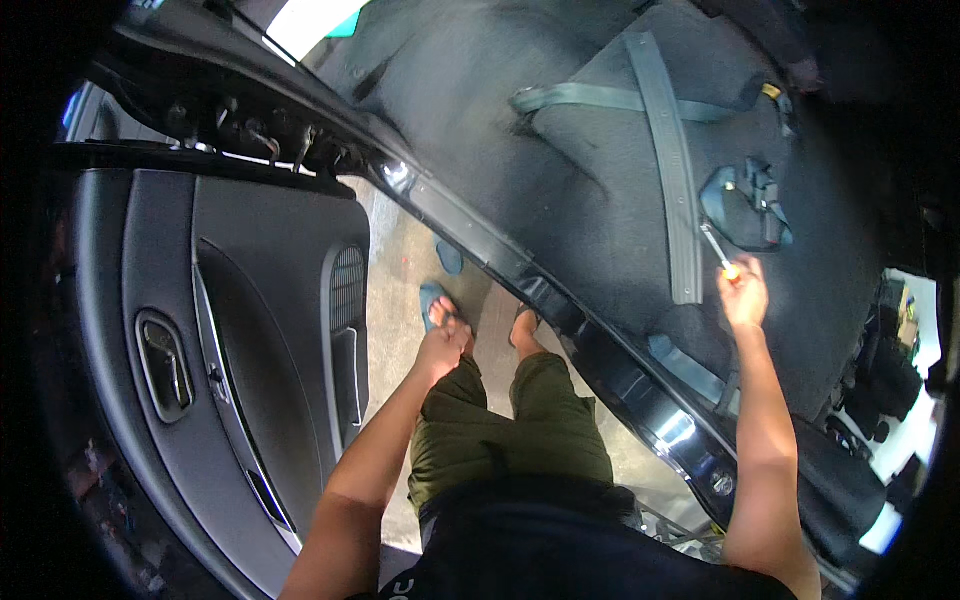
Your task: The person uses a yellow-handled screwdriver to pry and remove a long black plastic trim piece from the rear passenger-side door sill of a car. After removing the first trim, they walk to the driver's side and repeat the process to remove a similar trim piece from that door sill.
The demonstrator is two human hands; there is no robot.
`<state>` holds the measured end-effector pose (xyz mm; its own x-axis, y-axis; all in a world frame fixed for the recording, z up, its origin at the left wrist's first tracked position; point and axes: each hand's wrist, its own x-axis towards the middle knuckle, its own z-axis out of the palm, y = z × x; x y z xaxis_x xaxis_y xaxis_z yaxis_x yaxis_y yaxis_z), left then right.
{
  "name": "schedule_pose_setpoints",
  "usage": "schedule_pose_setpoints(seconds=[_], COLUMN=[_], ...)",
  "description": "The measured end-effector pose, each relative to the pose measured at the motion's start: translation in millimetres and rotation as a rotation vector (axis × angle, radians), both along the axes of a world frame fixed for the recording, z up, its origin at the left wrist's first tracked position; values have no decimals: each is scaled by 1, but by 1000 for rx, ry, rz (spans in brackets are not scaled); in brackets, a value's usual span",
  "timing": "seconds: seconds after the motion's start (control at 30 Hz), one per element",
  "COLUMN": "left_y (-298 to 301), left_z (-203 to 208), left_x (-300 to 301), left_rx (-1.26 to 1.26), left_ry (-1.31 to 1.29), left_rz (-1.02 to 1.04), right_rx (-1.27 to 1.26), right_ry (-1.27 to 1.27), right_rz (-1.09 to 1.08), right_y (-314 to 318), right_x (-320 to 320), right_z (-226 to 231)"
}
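Note:
My right hand (744, 293) grips a screwdriver (718, 250) with a yellow-orange handle and a metal shaft. Its tip points away from me, over the dark carpet of the car floor, beside a long grey strip (668, 170) with small holes along it. Just past the tip lies a heap of blue-grey seat belt webbing (745, 205) with dark fittings. My left hand (441, 349) is closed and hangs in front of my legs, over the ground outside the car. What its fingers hold, if anything, is hidden.
An open car door (270, 290) stands on the left, with a handle and a speaker grille. The door sill (480, 240) runs diagonally between me and the carpet (560, 190). Another belt strap (690, 370) lies by the sill; a second band (590, 97) crosses the long strip.

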<state>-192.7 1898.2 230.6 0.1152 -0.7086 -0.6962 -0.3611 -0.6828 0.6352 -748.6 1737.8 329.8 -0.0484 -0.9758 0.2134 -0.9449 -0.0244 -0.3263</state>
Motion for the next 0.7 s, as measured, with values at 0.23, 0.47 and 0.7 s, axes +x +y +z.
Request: schedule_pose_setpoints(seconds=[0.23,0.47,0.7], left_y=[-68,-115,-118], left_z=[-69,-100,-134], left_x=[-18,-67,-82], left_rx=[63,178,258], left_ry=[272,699,694], left_rz=[197,277,310], right_rx=[797,1265,1260], right_ry=[-623,-1198,-1274], right_rz=[-124,-349,-474], right_y=[20,47,49], right_x=[121,311,336], right_z=[-2,-70,-106])
